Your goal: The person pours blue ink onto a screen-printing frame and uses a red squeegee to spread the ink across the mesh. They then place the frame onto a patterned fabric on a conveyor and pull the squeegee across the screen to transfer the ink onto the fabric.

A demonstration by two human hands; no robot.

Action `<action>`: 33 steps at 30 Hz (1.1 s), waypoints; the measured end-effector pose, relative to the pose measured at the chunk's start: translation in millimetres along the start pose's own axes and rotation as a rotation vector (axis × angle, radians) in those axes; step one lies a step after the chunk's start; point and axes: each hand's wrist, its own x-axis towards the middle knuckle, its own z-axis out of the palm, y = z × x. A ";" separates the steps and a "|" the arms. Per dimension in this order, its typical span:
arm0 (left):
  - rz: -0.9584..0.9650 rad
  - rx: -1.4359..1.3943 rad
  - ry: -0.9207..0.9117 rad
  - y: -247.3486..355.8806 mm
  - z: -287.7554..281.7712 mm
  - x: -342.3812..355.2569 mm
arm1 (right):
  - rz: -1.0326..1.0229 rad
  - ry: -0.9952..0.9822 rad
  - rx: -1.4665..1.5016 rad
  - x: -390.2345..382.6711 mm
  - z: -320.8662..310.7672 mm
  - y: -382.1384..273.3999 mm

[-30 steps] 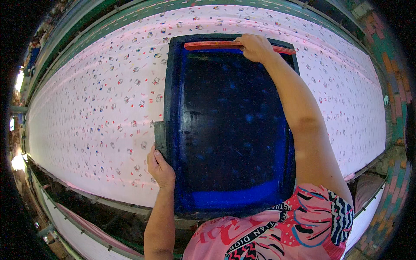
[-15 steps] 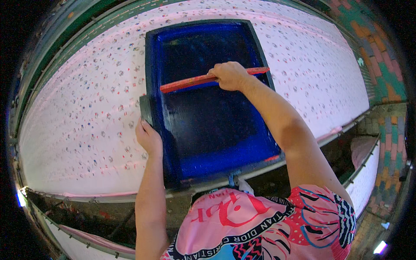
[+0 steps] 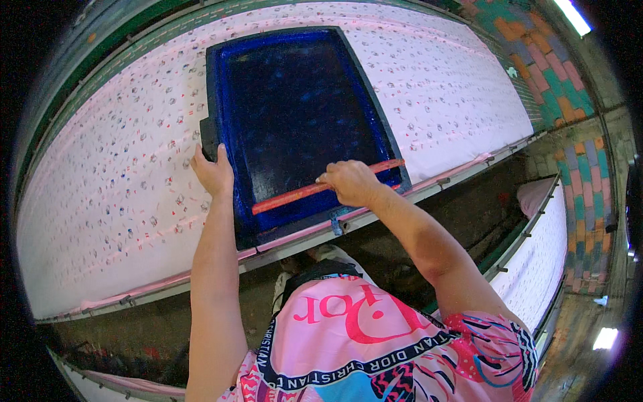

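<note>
A dark screen-printing frame (image 3: 295, 100) with blue ink along its inner edges lies on a long table covered in white fabric (image 3: 120, 194), printed with small scattered figures. My left hand (image 3: 211, 171) is closed on the dark block at the frame's left side. My right hand (image 3: 348, 181) grips a long red squeegee (image 3: 278, 201), which lies slightly slanted across the near end of the screen. My pink patterned top fills the bottom of the view.
The table's near rail (image 3: 429, 187) has small clamps, with a dark gap below it. Another white-covered table (image 3: 536, 268) stands at the right, beside a floor of coloured bricks (image 3: 583, 194). More rails (image 3: 100, 33) run behind the table at the far left.
My right hand has drawn the squeegee from the screen's far end down to its near end. My left hand stays on the frame's side; the view has shifted and turned.
</note>
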 end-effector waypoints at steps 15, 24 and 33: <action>-0.253 0.222 -0.082 20.0 -5.5 5.5 | -0.140 0.164 0.202 -59.0 29.6 -3.4; -0.297 0.339 -0.089 -14.8 3.9 21.9 | -0.087 0.496 0.610 -112.6 32.7 102.2; -0.262 0.165 -0.066 -12.8 7.6 20.3 | 0.482 0.436 0.813 -120.6 48.4 204.3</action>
